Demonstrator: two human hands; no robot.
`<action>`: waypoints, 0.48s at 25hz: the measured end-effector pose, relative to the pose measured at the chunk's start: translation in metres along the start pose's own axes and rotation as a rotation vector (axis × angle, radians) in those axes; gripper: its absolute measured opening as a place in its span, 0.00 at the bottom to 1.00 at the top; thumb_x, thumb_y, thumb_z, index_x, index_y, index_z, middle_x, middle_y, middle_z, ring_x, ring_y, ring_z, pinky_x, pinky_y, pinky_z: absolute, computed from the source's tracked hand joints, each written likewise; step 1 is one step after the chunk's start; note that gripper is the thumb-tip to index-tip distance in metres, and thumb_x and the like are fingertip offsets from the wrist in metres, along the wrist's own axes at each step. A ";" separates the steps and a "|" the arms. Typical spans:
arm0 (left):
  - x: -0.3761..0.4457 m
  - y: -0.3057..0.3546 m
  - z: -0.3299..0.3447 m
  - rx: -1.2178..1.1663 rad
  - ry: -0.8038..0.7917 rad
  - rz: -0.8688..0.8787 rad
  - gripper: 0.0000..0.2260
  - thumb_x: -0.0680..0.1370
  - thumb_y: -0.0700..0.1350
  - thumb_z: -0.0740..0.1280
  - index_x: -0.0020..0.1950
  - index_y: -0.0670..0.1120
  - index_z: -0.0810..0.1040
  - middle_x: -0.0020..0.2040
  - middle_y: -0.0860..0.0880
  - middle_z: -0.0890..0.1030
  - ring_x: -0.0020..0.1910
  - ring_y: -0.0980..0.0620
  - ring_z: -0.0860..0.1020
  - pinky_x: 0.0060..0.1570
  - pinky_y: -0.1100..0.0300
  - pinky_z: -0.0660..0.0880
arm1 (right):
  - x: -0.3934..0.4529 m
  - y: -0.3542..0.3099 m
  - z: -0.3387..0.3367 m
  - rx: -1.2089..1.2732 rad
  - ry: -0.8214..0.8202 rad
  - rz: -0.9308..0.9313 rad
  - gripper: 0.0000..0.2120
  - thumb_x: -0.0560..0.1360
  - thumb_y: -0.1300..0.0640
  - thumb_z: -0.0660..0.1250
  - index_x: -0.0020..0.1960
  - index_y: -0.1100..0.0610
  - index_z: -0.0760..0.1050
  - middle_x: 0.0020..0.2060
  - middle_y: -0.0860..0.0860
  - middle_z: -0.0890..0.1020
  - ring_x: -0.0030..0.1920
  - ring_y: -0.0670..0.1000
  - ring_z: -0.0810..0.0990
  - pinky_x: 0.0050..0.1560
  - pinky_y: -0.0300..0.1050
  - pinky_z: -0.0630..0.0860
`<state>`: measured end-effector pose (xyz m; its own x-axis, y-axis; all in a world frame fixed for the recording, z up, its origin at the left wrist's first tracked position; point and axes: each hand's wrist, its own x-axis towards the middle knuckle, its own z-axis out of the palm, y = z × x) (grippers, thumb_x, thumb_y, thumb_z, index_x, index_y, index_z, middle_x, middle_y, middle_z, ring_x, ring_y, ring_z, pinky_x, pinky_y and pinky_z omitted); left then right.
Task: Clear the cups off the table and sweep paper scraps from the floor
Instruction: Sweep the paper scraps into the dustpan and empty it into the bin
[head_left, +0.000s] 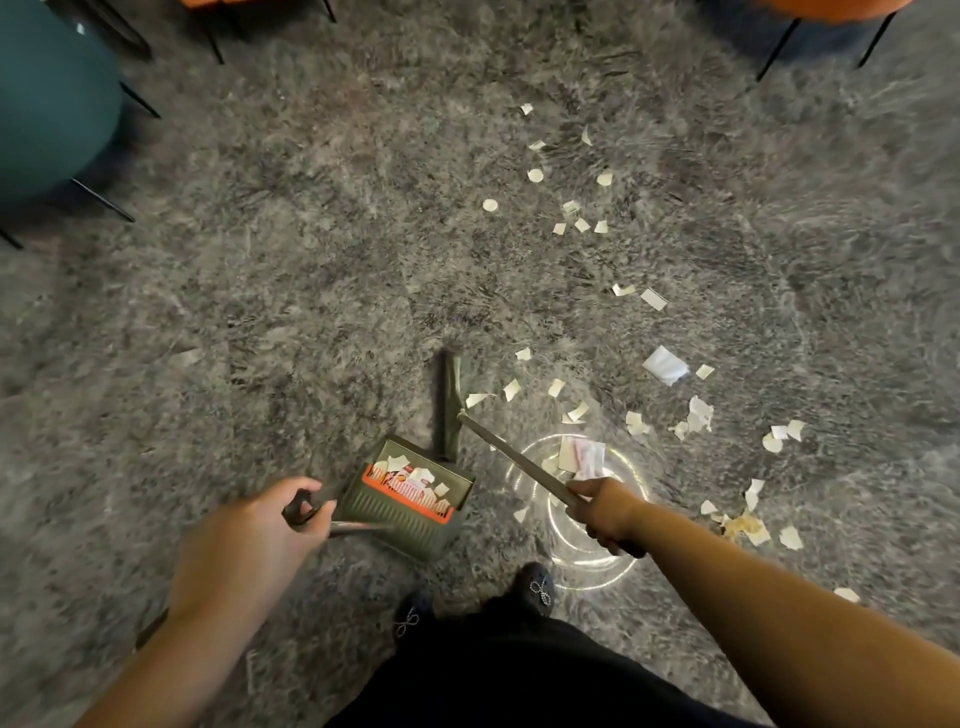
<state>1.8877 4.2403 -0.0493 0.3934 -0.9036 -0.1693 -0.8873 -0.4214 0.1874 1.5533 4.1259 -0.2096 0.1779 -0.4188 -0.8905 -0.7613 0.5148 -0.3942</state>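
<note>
Paper scraps (696, 415), light and flimsy, lie scattered on the carpet from 12 to 3 o'clock of the dustpan (410, 493). Left hand (249, 530) fingers grip its handle; right hand (605, 512) clamps the broom (514, 460) shaft. Scraps may snag in the pile, so short strokes.

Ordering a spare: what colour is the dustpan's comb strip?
Orange, on the dustpan, head view.

A teal chair (47, 98) stands upper left on the grey carpet (311, 260), orange chairs (831, 8) along the top.

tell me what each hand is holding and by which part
The left hand grips the dustpan by its handle's top end. The right hand grips the broom by its pole, near the upper end.
</note>
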 end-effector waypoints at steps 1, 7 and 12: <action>-0.001 -0.001 0.000 0.009 -0.018 0.011 0.10 0.68 0.50 0.78 0.47 0.50 0.85 0.21 0.49 0.73 0.20 0.46 0.71 0.23 0.62 0.67 | 0.007 -0.006 0.005 -0.005 -0.010 0.003 0.14 0.79 0.56 0.63 0.64 0.53 0.73 0.26 0.53 0.70 0.21 0.51 0.65 0.24 0.40 0.64; -0.005 -0.005 0.004 0.038 -0.069 -0.070 0.11 0.71 0.56 0.74 0.51 0.56 0.83 0.20 0.55 0.68 0.20 0.52 0.68 0.21 0.64 0.61 | 0.014 0.002 -0.008 0.040 0.030 0.102 0.14 0.79 0.60 0.59 0.63 0.60 0.74 0.23 0.53 0.68 0.17 0.49 0.63 0.20 0.36 0.62; 0.007 0.012 0.011 0.001 -0.015 -0.082 0.11 0.70 0.56 0.74 0.50 0.57 0.83 0.26 0.51 0.78 0.25 0.47 0.76 0.27 0.60 0.74 | -0.017 0.048 -0.043 0.098 0.109 0.185 0.12 0.79 0.58 0.59 0.60 0.59 0.75 0.25 0.55 0.69 0.19 0.50 0.64 0.21 0.36 0.62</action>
<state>1.8778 4.2295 -0.0586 0.4608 -0.8650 -0.1986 -0.8526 -0.4936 0.1715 1.4866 4.1252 -0.2038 -0.0317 -0.3864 -0.9218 -0.7095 0.6582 -0.2515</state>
